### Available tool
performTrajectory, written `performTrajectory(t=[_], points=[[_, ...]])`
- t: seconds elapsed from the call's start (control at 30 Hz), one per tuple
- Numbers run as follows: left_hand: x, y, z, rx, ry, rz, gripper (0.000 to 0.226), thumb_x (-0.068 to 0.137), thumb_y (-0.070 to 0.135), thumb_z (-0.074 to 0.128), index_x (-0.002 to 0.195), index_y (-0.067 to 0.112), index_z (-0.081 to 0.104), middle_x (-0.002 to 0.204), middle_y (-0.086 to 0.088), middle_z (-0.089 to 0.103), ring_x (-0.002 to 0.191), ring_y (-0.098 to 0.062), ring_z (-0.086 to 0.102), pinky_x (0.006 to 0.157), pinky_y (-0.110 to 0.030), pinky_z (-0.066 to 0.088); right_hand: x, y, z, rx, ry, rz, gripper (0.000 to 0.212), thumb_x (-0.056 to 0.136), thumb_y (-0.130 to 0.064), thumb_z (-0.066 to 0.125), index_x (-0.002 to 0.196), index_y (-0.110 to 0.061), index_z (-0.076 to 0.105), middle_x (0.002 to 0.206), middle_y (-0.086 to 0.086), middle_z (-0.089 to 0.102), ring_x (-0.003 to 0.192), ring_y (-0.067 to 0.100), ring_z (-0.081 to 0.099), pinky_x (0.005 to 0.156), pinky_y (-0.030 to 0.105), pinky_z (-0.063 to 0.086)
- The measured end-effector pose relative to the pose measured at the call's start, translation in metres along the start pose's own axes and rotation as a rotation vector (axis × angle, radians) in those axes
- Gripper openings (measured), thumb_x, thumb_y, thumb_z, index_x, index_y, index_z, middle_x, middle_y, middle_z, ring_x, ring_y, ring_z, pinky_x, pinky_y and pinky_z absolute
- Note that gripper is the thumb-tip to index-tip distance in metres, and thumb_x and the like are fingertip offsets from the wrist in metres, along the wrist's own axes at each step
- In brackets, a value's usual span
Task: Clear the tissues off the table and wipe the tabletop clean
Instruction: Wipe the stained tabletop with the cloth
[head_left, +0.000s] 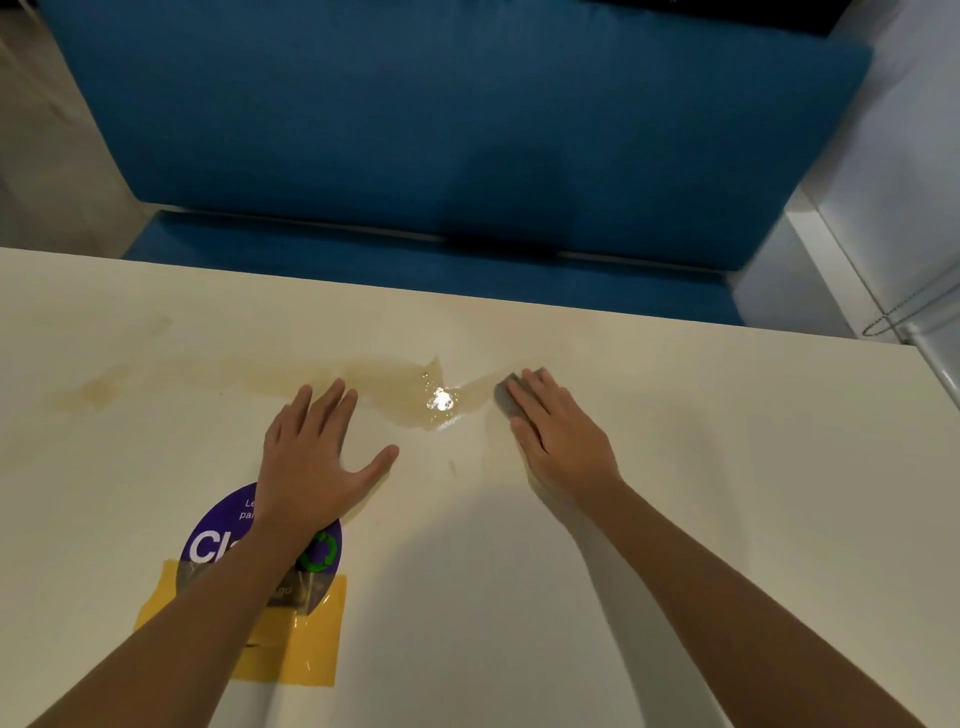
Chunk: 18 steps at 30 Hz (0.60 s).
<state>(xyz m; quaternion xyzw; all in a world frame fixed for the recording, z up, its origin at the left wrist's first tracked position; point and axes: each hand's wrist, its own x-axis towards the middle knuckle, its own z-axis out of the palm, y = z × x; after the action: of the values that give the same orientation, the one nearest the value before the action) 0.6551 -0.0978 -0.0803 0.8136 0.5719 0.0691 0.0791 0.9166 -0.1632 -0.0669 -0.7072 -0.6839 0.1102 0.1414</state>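
A cream tabletop (727, 493) fills the lower view. A yellowish wet spill (405, 389) stretches across its middle, with a fainter stain (96, 392) further left. My right hand (558, 431) lies flat with straight fingers, pressing a small grey cloth (506, 397) onto the table at the spill's right end. My left hand (317, 447) rests flat on the table with fingers spread, just below the spill. No tissues are in view.
A purple round sticker (218, 540) taped down with yellow tape (306, 644) sits under my left forearm. A blue sofa (441, 130) stands beyond the table's far edge. A white wall unit (893, 182) is at the right.
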Motion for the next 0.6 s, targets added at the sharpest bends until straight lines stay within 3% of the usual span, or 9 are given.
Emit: performTrajectory(t=[0.13,0.27,0.4,0.6], points=[[0.001,0.000,-0.001,-0.002,0.006,-0.008,0.099,0.073,0.082,0.007,0.141,0.017,0.039,0.152,-0.001,0.031,0.142,-0.028,0.021,0.112,-0.046,0.021,-0.014,0.047,-0.019,0.075,0.054,0.094,0.042,0.099,-0.034,0.038,0.140,-0.036,0.036,0.150,-0.018,0.028,0.138,-0.006,0.014,0.111,0.015,0.013],[0.002,0.001,-0.001,-0.008,0.010,-0.016,0.099,0.074,0.082,0.006,0.140,0.018,0.041,0.150,0.000,0.033,0.141,-0.027,0.023,0.111,-0.047,0.023,-0.008,0.082,-0.028,0.037,0.118,0.326,0.044,0.101,-0.035,0.029,0.144,-0.028,0.030,0.153,-0.009,0.024,0.142,0.005,0.014,0.113,0.025,0.015],[0.002,0.000,0.001,-0.013,0.005,-0.016,0.096,0.075,0.082,0.008,0.139,0.018,0.043,0.150,-0.001,0.035,0.140,-0.028,0.025,0.110,-0.049,0.024,0.021,0.070,-0.017,-0.053,0.128,0.489,0.047,0.101,-0.030,0.019,0.147,-0.019,0.021,0.155,-0.001,0.017,0.144,0.017,0.010,0.116,0.033,0.012],[0.002,-0.001,0.000,-0.034,0.024,-0.023,0.093,0.076,0.081,0.013,0.137,0.019,0.044,0.148,0.002,0.036,0.140,-0.026,0.026,0.108,-0.048,0.026,0.051,0.015,0.003,-0.034,0.098,0.258,0.048,0.100,-0.028,0.026,0.147,-0.015,0.023,0.155,0.003,0.019,0.143,0.019,0.014,0.114,0.028,0.011]])
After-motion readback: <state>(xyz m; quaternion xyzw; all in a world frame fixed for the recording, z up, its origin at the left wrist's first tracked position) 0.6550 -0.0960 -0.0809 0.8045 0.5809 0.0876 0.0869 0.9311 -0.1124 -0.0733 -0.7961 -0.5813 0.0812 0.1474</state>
